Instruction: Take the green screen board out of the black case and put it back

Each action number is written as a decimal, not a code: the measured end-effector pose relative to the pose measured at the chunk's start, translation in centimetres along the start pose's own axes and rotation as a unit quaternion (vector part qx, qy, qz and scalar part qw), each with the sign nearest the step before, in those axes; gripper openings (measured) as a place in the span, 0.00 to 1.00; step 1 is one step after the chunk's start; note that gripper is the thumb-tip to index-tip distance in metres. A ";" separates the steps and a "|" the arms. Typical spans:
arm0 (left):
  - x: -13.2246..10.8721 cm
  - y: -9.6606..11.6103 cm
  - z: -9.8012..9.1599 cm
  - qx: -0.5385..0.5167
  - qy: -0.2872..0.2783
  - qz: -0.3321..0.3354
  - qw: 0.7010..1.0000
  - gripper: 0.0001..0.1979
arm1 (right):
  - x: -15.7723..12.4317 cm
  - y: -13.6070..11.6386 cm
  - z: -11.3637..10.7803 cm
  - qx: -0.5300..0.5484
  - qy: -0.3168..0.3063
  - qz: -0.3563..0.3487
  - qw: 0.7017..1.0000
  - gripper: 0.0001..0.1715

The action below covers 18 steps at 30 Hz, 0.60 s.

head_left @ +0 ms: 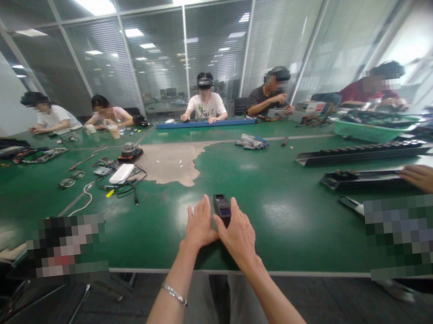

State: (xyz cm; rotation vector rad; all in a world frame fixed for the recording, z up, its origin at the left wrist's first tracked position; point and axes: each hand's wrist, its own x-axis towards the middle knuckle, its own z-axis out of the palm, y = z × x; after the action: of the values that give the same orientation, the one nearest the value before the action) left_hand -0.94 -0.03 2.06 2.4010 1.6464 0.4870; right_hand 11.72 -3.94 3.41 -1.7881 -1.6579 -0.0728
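Head view: the right hand (240,234) holds a black device (221,203) between its partly closed fingers (235,210), green worktop (298,241) around them, the left hand (200,225) beside, loosely open and empty.

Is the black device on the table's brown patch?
No, the black device sits between the thumb and fingers of the right hand, nearer the camera than the brown patch.

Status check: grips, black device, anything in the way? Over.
Left grip open beside black device. Right grip around its near end, firmness unclear. Brown sheet beyond, apart, seemingly not in the way.
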 end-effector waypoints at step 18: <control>-0.3 0.3 -0.7 0.032 0.000 0.017 0.999 0.40 | 0.1 0.3 0.8 0.009 -0.012 0.023 1.000 0.38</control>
State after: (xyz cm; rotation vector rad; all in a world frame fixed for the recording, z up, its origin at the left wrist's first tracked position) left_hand -1.05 -0.39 2.78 2.4777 1.6480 0.4457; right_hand 11.67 -3.45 2.72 -1.8179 -1.6289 -0.0159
